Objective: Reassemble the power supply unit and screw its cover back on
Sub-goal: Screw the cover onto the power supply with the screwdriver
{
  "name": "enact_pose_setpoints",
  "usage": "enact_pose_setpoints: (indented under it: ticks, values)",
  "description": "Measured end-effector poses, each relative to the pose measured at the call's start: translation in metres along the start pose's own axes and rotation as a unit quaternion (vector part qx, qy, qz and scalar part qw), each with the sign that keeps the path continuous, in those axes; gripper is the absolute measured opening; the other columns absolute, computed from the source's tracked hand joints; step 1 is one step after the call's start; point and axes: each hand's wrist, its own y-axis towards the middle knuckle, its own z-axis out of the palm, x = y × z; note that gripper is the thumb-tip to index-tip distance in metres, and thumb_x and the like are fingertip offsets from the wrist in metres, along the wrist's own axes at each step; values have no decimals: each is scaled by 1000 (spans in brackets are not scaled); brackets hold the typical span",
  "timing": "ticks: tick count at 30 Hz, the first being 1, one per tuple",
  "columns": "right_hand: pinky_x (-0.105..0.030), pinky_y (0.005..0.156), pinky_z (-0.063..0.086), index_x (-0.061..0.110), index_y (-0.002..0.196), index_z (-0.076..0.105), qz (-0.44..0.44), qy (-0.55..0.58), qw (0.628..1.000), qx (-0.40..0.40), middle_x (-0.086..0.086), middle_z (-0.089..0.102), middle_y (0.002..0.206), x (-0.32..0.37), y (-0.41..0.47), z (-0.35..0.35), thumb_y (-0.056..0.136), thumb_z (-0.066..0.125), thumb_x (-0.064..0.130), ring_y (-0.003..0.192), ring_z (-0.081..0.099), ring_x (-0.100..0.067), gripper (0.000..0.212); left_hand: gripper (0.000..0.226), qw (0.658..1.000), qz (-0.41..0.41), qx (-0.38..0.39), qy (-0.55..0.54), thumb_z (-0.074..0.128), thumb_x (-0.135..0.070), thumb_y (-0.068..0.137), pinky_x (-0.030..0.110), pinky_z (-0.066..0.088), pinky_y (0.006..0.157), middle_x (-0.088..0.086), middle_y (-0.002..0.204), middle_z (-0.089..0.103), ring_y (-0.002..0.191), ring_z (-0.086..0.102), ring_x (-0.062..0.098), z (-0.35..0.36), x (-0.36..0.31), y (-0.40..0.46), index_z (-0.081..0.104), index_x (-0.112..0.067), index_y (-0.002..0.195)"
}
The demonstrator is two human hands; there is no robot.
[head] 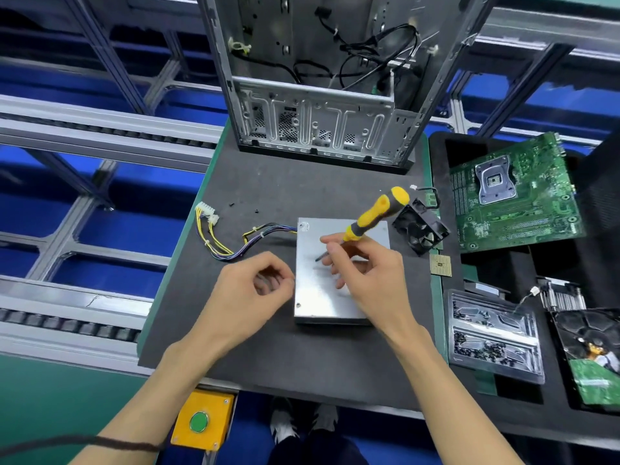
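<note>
Screwdriver held over the power supply unit (335, 273)

Right hand (365, 280) pinches the screwdriver (372, 216); left hand (248, 290), frame centre, fingers curled, contents unclear.

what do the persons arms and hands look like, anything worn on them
Both forearms are bare, with no sleeves in view. The left hand and right hand wear no gloves, and no rings or watch show. A thin dark braided band crosses the left forearm near the bottom edge of the picture.
</note>
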Motion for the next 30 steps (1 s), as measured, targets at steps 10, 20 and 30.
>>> enact_pose_setpoints:
  ticks: [10, 20, 30]
  values:
    - [-15, 84, 44, 33, 97, 72, -21, -110, 993, 26, 14, 66, 92, -16, 26, -11, 99, 53, 4, 99, 63, -6, 34, 28, 985, -110, 14, 133, 65, 3, 80, 19, 48, 64, -4, 69, 64, 58, 52, 7, 8, 46, 26, 67, -24, 73]
    - [-32, 95, 38, 22, 122, 66, -78, -376, 918, 99, 24, 47, 80, -14, 66, -10, 93, 74, 38, 106, 60, -17, 34, 24, 992, -79, -93, 3, 73, -44, 86, 17, 48, 74, -10, 90, 63, 80, 59, 5, 22, 28, 48, 68, -34, 107]
    - [-39, 75, 51, 36, 114, 59, -48, -493, 840, 221, 7, 71, 83, -16, 91, -9, 101, 40, 61, 85, 66, -23, 33, 53, 995, -8, 32, 90, 52, -70, 84, 32, 22, 112, -42, 127, 43, 127, 19, -21, 31, 34, 78, 56, -45, 131]
